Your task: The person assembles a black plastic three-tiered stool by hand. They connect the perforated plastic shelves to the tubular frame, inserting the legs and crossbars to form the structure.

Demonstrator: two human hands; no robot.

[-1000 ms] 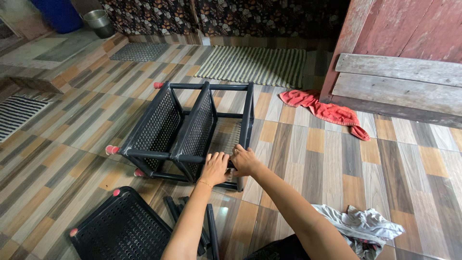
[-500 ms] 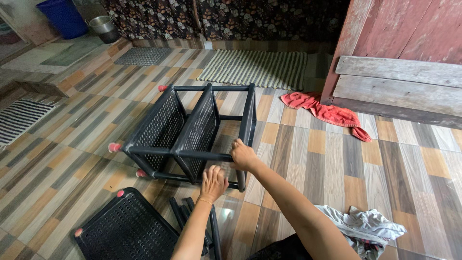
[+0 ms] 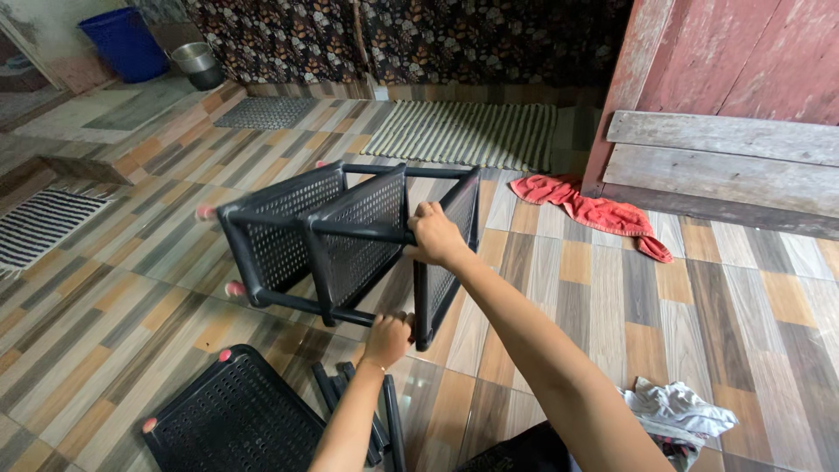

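The right hand (image 3: 434, 234) is closed in a full grip around an upper tube of the black plastic shelf rack with perforated panels (image 3: 336, 240), knuckles up, its forearm stretching straight out from the lower right; the left hand (image 3: 387, 337) is curled shut on the lower tube at the near corner of the same rack, fingers wrapped over the bar, its forearm rising from the bottom edge; the rack lies tipped on its side on the striped multicolour tiled floor (image 3: 603, 297), its 3 mesh shelves standing on edge, pink-tipped legs pointing left; nothing sits on the shelves; just below the left hand lie a few loose black plastic tubes (image 3: 391, 428), and beside them a separate black perforated shelf panel with pink-capped corners (image 3: 234, 421) lies flat on the floor; a crumpled red cloth (image 3: 603, 212) lies by the weathered wooden planks (image 3: 725, 157); a white and grey cloth (image 3: 675, 409) lies near the right forearm; a blue plastic bin (image 3: 125, 41) and a metal pot (image 3: 197, 63) stand far off at the top left, what they hold hidden.
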